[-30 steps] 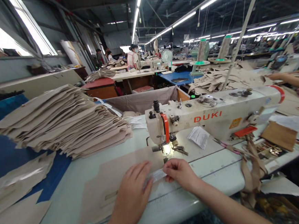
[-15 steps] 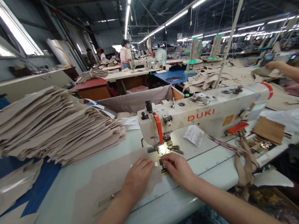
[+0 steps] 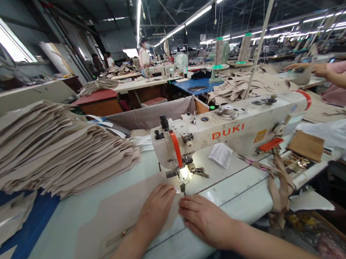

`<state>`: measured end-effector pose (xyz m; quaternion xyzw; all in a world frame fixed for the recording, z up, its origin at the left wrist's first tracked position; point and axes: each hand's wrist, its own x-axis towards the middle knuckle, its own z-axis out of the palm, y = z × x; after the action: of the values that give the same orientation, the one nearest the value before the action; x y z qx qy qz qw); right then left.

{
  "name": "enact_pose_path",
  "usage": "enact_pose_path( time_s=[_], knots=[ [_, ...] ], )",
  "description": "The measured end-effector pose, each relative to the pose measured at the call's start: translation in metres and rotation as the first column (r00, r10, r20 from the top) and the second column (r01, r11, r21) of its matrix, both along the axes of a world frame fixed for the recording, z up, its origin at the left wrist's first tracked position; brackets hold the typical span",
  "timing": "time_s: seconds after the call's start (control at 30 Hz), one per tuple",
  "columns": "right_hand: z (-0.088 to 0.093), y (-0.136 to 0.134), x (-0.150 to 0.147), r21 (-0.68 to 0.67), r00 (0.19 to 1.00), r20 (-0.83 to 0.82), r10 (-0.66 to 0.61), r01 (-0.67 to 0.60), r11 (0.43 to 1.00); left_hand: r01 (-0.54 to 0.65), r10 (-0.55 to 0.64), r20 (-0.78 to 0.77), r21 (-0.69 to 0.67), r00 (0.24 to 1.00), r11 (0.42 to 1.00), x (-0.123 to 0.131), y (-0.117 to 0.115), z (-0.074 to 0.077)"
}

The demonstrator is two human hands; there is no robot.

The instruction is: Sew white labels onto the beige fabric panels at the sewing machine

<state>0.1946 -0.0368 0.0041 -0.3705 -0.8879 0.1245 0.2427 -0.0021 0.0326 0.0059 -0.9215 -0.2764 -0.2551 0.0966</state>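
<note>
A flat beige fabric piece (image 3: 119, 205) lies on the sewing machine bed, its far edge beside the lit needle area. Near its lower left is a framed slot with a metal zipper pull (image 3: 127, 231). My left hand (image 3: 157, 205) rests on the fabric, fingers together and bent down onto it. A small white tab (image 3: 178, 191) shows at those fingertips. At the fabric's right edge, my right hand (image 3: 205, 220) is closed with its fingertips on the edge; its thumb is hidden. The sewing machine (image 3: 227, 131) has its presser foot just beyond both hands.
A tall stack of beige cut pieces (image 3: 57, 150) stands at the left. Scissors (image 3: 253, 162), a folded paper label (image 3: 220, 155), fabric strips (image 3: 280, 177) and a tray of metal parts (image 3: 298, 161) lie to the right. A co-worker's arms (image 3: 327, 71) show at far right.
My right hand has come back from beside the needle toward me, onto the fabric's right edge. My left hand stays on the fabric. The whole view has shifted slightly.
</note>
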Motion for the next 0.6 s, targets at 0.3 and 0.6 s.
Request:
enact_pose_path(
  time_s=[0.3, 0.6],
  knots=[
    [-0.0012, 0.0011, -0.0008, -0.019, 1.0, -0.012, 0.003, -0.003, 1.0, 0.017, -0.016, -0.053, 0.019, 0.998, 1.0, 0.0007, 0.0034, -0.0005],
    [-0.0012, 0.0001, -0.0004, -0.02, 1.0, -0.028, 0.001, -0.001, 1.0, 0.02, -0.019, -0.015, 0.068, 1.0, 0.997, 0.0019, 0.0021, -0.0011]
  ],
)
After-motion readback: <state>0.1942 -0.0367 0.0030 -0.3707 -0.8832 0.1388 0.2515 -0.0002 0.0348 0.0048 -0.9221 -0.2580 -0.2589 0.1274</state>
